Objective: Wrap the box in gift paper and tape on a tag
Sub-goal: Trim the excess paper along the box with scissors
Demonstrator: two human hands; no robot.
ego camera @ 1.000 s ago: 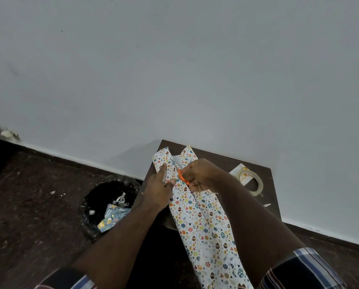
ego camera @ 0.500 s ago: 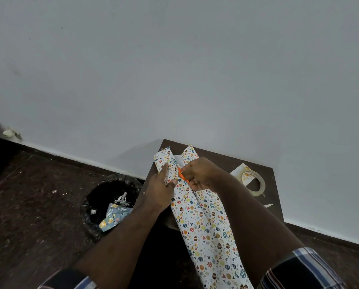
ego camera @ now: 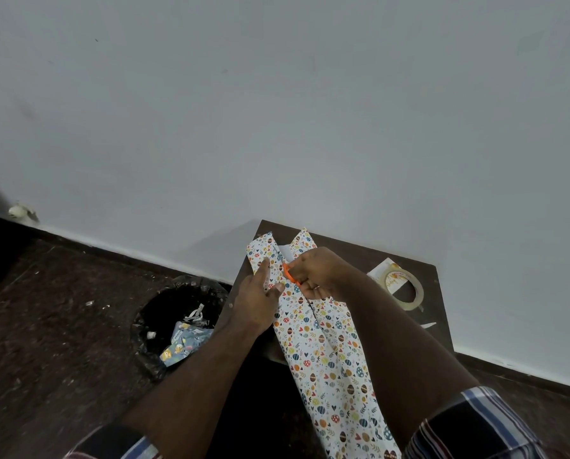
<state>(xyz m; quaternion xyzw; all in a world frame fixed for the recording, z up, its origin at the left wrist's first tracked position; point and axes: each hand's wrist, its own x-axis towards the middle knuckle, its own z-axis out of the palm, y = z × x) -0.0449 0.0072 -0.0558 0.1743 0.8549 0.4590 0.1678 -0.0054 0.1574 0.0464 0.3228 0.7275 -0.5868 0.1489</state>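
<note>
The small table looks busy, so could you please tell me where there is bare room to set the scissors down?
The table has bare wood between the gift paper and the tape roll, and along the far edge by the wall. The right edge holds the tape roll and tag. The middle is crowded: left hand, right hand, orange scissors.

both forearms reached forward from checked sleeves. the left hand (ego camera: pixel 258 294) lay flat, fingers straight, thumb out to its right. the right hand (ego camera: pixel 316 271) was curled, fingers closed round an orange handle (ego camera: pixel 289 276).
</note>
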